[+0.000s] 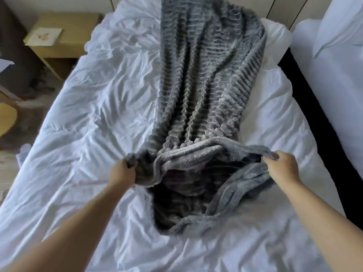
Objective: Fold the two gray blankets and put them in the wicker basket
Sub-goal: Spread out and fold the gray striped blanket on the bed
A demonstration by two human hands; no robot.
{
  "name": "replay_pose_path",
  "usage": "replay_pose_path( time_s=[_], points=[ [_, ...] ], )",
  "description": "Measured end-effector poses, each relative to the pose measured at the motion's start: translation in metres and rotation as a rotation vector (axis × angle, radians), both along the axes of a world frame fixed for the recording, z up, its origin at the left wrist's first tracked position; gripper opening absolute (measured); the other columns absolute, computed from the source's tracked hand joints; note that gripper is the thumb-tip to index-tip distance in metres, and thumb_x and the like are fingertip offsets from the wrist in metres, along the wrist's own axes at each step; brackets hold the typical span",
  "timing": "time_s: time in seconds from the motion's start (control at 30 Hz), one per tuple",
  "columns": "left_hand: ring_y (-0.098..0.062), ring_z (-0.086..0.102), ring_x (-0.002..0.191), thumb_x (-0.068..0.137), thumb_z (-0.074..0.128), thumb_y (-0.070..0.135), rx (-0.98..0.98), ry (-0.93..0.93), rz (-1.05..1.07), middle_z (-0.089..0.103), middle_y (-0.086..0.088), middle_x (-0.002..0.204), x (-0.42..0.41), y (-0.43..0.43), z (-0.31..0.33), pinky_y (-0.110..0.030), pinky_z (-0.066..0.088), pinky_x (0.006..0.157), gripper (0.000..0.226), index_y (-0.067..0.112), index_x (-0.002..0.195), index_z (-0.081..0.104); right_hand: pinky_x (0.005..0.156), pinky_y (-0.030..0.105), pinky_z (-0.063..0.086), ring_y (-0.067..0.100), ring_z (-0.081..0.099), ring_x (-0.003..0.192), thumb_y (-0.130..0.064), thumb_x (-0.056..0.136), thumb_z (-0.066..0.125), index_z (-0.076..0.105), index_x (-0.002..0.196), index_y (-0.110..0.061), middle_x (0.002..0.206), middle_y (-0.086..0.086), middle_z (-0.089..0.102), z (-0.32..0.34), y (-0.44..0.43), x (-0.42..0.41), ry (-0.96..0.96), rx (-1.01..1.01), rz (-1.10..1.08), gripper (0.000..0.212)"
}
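A gray ribbed blanket [206, 85] lies lengthwise down the middle of a white bed [94, 118], bunched into long folds. Its far end runs out past the top edge of the frame. At the lower centre, both hands hold its near edge raised off the bedding.

The left hand [123, 170] has its fingers curled tightly round a wadded corner, with the fingertips buried in the pile. The right hand [280, 166] clamps the other end of the same edge, and its fingertips are hidden under the fabric.

Beneath the lifted edge the cloth sags into a dark hollow. How many layers lie there cannot be made out.

At the upper left stands a wooden nightstand [78, 26] with a pale card [44, 36] on top; the print on the card is too blurred to read. A second white bed [334, 79] is cut off at the right edge of the frame.
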State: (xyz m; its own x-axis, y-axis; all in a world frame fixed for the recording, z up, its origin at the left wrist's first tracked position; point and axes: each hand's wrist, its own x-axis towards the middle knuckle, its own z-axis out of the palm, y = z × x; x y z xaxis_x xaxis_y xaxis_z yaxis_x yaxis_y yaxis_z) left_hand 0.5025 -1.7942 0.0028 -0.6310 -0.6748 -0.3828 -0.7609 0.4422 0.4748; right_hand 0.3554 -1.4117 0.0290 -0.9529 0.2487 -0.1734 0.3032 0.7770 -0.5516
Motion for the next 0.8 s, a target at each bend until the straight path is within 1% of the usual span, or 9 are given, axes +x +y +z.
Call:
replay_pose_path(
  time_s=[0.1,0.2,0.27,0.33,0.43,0.53,0.63,0.73,0.8],
  points=[
    [-0.032,0.057,0.081,0.091,0.050,0.011,-0.028,-0.068,-0.164,0.064,-0.018,0.101,-0.040,0.030,-0.042,-0.033,0.042,0.067,0.029,0.010,0.120,0.054,0.060,0.033,0.043,0.037,0.058,0.077,-0.028,0.086,0.065,0.057,0.104,-0.001,0.104,0.024,0.061,-0.050,-0.023,-0.028,-0.179,0.067,0.073,0.034],
    [-0.025,0.057,0.074,0.092,0.048,0.006,-0.035,-0.207,-0.350,0.062,-0.014,0.095,-0.059,0.050,-0.098,-0.030,0.042,0.061,0.080,0.021,0.152,-0.001,0.096,0.040,0.045,0.037,0.049,0.124,-0.046,0.077,0.074,0.008,0.151,-0.022,0.149,0.014,0.035,-0.113,-0.036,-0.037,-0.534,0.171,0.271,0.102],
    [-0.033,0.060,0.096,0.094,0.047,0.010,-0.033,-0.313,-0.507,0.061,-0.019,0.119,-0.060,0.060,-0.136,-0.032,0.046,0.077,0.076,0.026,0.152,0.001,0.098,0.037,0.045,0.034,0.053,0.117,-0.042,0.080,0.073,0.030,0.143,-0.007,0.140,0.017,0.046,-0.153,-0.042,-0.032,-0.673,0.267,0.447,0.084],
    [-0.032,0.053,0.120,0.096,0.044,0.011,-0.095,-0.620,-0.818,0.051,-0.016,0.137,-0.056,0.069,-0.159,-0.035,0.045,0.096,0.053,0.016,0.147,0.030,0.076,0.032,0.045,0.029,0.056,0.081,-0.022,0.091,0.059,0.054,0.087,-0.004,0.103,0.020,0.060,-0.181,-0.047,-0.021,-0.696,0.358,0.557,0.019],
    [-0.025,0.048,0.127,0.095,0.048,0.009,-0.303,-0.965,-1.271,0.049,-0.008,0.140,-0.046,0.078,-0.169,-0.037,0.042,0.104,0.037,0.010,0.131,0.055,0.064,0.031,0.038,0.024,0.050,0.066,-0.017,0.094,0.049,0.046,0.069,-0.005,0.074,0.009,0.053,-0.202,-0.052,-0.006,-0.711,0.446,0.662,0.028],
    [-0.024,0.057,0.101,0.095,0.046,0.009,-0.173,-0.999,-1.174,0.062,-0.007,0.113,-0.038,0.081,-0.151,-0.031,0.048,0.092,0.025,0.009,0.112,0.065,0.059,0.030,0.041,0.023,0.050,0.061,-0.020,0.094,0.049,0.048,0.068,-0.008,0.075,0.010,0.056,-0.199,-0.054,0.014,-0.750,0.525,0.769,0.028],
    [-0.022,0.045,0.077,0.097,0.041,0.005,-0.090,-1.010,-1.231,0.045,-0.002,0.070,-0.018,0.085,-0.130,-0.029,0.047,0.088,0.022,0.007,0.090,0.062,0.056,0.030,0.039,0.020,0.049,0.061,-0.022,0.093,0.047,0.051,0.067,-0.013,0.072,0.007,0.057,-0.175,-0.055,0.052,-0.895,0.477,0.851,0.028],
    [-0.024,0.040,0.081,0.099,0.042,0.021,-0.004,-1.088,-1.337,0.043,-0.005,0.073,0.022,0.097,-0.114,-0.022,0.035,0.070,0.024,0.007,0.101,0.062,0.073,0.035,0.050,0.027,0.061,0.083,-0.022,0.087,0.045,0.064,0.083,-0.010,0.090,0.009,0.066,-0.157,-0.054,0.109,-1.036,0.518,0.996,0.023],
    [-0.025,0.045,0.083,0.098,0.045,0.037,0.052,-1.198,-1.389,0.054,-0.007,0.089,0.062,0.104,-0.110,-0.028,0.041,0.077,0.037,0.007,0.112,0.062,0.078,0.033,0.052,0.027,0.062,0.082,-0.023,0.081,0.048,0.063,0.078,-0.009,0.085,0.007,0.066,-0.146,-0.052,0.156,-1.139,0.531,1.049,0.020]
  ],
)
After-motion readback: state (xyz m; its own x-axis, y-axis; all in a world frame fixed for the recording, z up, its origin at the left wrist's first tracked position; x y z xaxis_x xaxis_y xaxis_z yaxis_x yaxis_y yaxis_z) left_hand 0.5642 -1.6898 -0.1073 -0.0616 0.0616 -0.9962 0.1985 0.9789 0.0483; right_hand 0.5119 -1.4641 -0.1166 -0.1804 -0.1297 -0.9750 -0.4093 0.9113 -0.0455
